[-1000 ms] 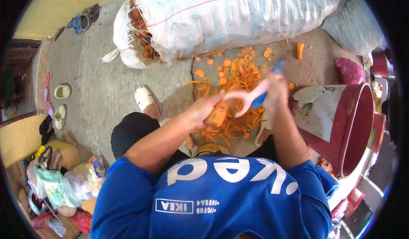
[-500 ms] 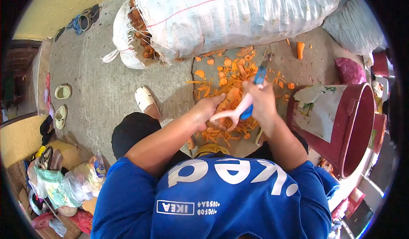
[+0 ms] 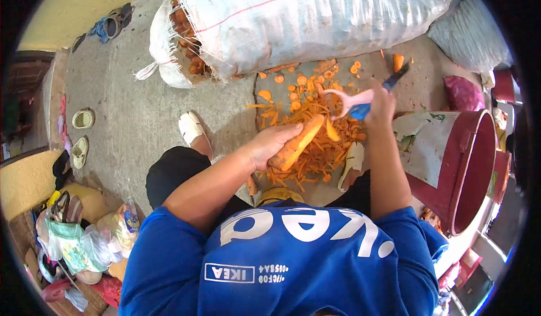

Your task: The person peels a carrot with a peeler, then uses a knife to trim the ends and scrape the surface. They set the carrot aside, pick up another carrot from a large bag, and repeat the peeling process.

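Observation:
My left hand is closed around a large carrot, which slants up to the right and shows a bright peeled strip. To its right, my right hand grips a pink peeler together with a knife that has a blue handle and a dark blade. The peeler's forked head is clear of the carrot, up and to the right of it. A strip of peel hangs between them. Below the hands lies a pile of orange peelings, with round carrot slices farther forward.
A big white sack with carrots in its torn mouth lies across the front. A red bin rests tipped at the right. A carrot piece stands near the sack. Sandals and plastic bags are at left.
My right hand has moved right and forward, taking the peeler off the carrot and swinging the knife outward. My left hand still holds the carrot, now with a bright peeled face showing.

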Demonstrator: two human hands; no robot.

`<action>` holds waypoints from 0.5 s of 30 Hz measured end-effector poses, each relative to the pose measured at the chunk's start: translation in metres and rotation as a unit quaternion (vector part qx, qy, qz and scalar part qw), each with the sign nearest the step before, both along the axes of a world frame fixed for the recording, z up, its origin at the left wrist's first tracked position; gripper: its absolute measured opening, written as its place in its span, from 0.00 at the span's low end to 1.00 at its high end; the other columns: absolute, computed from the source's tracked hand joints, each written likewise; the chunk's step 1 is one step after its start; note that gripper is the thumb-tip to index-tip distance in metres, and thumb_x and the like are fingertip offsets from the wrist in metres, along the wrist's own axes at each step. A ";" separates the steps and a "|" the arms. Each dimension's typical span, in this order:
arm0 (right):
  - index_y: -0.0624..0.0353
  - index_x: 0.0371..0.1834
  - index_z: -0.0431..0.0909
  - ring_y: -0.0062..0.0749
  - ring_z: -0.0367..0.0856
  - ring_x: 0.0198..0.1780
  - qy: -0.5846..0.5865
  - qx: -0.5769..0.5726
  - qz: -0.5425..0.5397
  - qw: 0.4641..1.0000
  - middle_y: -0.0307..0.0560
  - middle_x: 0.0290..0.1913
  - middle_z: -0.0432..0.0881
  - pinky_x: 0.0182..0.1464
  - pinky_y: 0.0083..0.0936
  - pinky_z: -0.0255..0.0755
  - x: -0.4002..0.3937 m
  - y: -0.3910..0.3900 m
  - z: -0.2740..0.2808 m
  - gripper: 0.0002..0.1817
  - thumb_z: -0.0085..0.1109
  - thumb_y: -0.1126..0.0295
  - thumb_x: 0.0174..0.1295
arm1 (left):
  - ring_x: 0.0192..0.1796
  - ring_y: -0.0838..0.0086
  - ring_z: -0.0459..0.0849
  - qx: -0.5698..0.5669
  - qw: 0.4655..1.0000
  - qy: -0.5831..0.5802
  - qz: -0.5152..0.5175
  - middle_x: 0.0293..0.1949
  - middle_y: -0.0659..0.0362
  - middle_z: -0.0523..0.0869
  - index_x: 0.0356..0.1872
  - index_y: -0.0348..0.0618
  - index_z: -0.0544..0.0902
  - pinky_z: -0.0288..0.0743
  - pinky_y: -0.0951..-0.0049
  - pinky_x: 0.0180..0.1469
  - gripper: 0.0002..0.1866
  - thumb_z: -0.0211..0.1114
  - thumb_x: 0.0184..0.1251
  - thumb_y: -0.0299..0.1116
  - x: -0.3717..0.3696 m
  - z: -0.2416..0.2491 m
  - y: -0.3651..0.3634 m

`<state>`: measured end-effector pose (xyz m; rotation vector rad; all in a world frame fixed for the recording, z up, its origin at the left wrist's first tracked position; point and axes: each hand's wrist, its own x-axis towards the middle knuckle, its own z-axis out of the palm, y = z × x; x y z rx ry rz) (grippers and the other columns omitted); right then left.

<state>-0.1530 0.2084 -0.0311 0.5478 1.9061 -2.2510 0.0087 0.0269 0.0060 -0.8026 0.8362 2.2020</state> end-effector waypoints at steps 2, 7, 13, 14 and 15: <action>0.57 0.16 0.64 0.19 0.63 0.16 -0.003 -0.039 0.012 0.999 0.35 0.16 0.65 0.16 0.21 0.59 0.002 0.002 0.001 0.07 0.51 0.74 0.46 | 0.27 0.74 0.77 -0.003 1.000 -0.024 0.004 0.28 0.57 0.77 0.38 0.39 0.72 0.73 0.75 0.27 0.19 0.48 0.58 0.46 0.000 -0.006 -0.001; 0.57 0.21 0.66 0.18 0.64 0.18 -0.076 -0.098 0.188 0.974 0.34 0.17 0.66 0.19 0.18 0.59 0.076 -0.044 0.045 0.07 0.55 0.76 0.44 | 0.28 0.72 0.77 0.040 0.998 -0.034 0.042 0.30 0.56 0.77 0.40 0.38 0.71 0.73 0.73 0.29 0.19 0.44 0.60 0.44 -0.001 -0.015 0.002; 0.59 0.23 0.66 0.20 0.65 0.18 -0.081 0.011 0.060 0.995 0.37 0.17 0.65 0.19 0.21 0.60 0.035 -0.025 0.007 0.06 0.54 0.75 0.44 | 0.29 0.73 0.77 0.021 0.999 -0.027 0.032 0.32 0.57 0.77 0.42 0.38 0.70 0.74 0.71 0.31 0.18 0.46 0.60 0.43 0.003 -0.018 0.005; 0.59 0.23 0.65 0.21 0.65 0.18 -0.035 -0.046 0.059 0.997 0.38 0.17 0.65 0.19 0.22 0.61 0.024 -0.014 0.003 0.06 0.53 0.74 0.45 | 0.29 0.74 0.77 0.047 0.998 -0.022 0.029 0.31 0.57 0.77 0.42 0.38 0.70 0.74 0.72 0.31 0.18 0.47 0.59 0.43 0.004 -0.021 0.005; 0.59 0.22 0.65 0.21 0.65 0.18 -0.034 -0.037 0.045 0.998 0.38 0.17 0.65 0.19 0.22 0.61 0.019 -0.012 0.005 0.06 0.53 0.74 0.45 | 0.29 0.73 0.77 0.050 0.998 -0.024 0.030 0.31 0.57 0.77 0.42 0.38 0.70 0.74 0.72 0.31 0.18 0.47 0.59 0.43 0.004 -0.021 0.004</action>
